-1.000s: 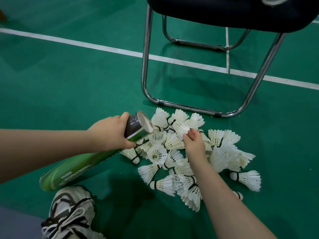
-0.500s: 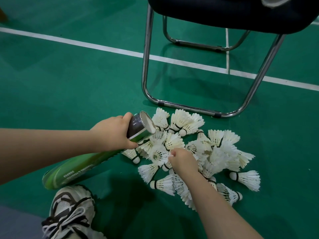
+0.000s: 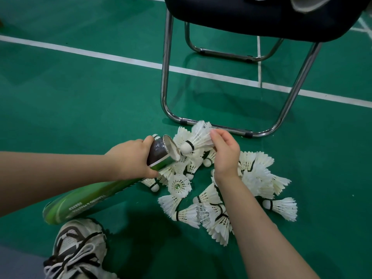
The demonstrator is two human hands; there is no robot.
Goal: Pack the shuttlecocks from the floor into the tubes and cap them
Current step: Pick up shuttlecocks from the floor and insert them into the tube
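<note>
My left hand (image 3: 132,158) grips a long green tube (image 3: 96,196) near its open end, which tilts up toward the right. My right hand (image 3: 225,154) pinches a white shuttlecock (image 3: 198,137) by its feathers. Its cork tip points left and sits right at the tube's open mouth (image 3: 172,147). A pile of several white shuttlecocks (image 3: 221,190) lies on the green floor under and around my right forearm. One lone shuttlecock (image 3: 281,207) lies at the pile's right edge.
A chair with chrome tube legs (image 3: 166,77) and a dark seat (image 3: 261,15) stands just behind the pile. My white-and-black sneaker (image 3: 78,250) is at the bottom left. White court lines (image 3: 100,54) cross the green floor.
My right hand has lifted a shuttlecock out of the pile and carried it up to the tube's open mouth. The left hand keeps holding the tube in about the same place.
</note>
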